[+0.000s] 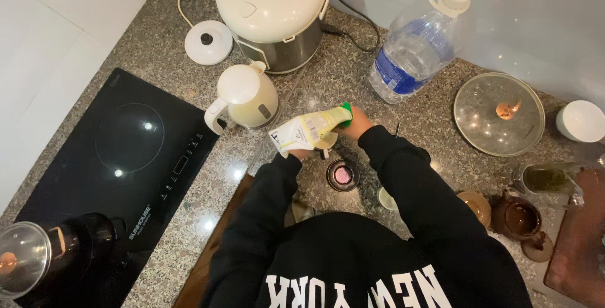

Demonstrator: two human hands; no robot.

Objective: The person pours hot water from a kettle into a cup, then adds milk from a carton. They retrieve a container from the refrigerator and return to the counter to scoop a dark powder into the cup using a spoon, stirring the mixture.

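Note:
My two hands hold a pale yellow-and-white carton (307,129) tipped on its side above a small cup (325,141) on the granite counter (353,81). My left hand (300,153) grips the carton's bottom end from below. My right hand (355,122) is at the carton's green cap (346,107). Both arms wear black sleeves. A small dark cup with pink contents (342,175) stands just in front of the hands.
A cream electric kettle (244,98), a rice cooker (275,11) and a large water bottle (416,46) stand behind. A black induction hob (120,169) lies left, carrying a pot with a glass lid (25,257). Right: glass lid (498,114), white bowl (580,121), brown teapot (517,216).

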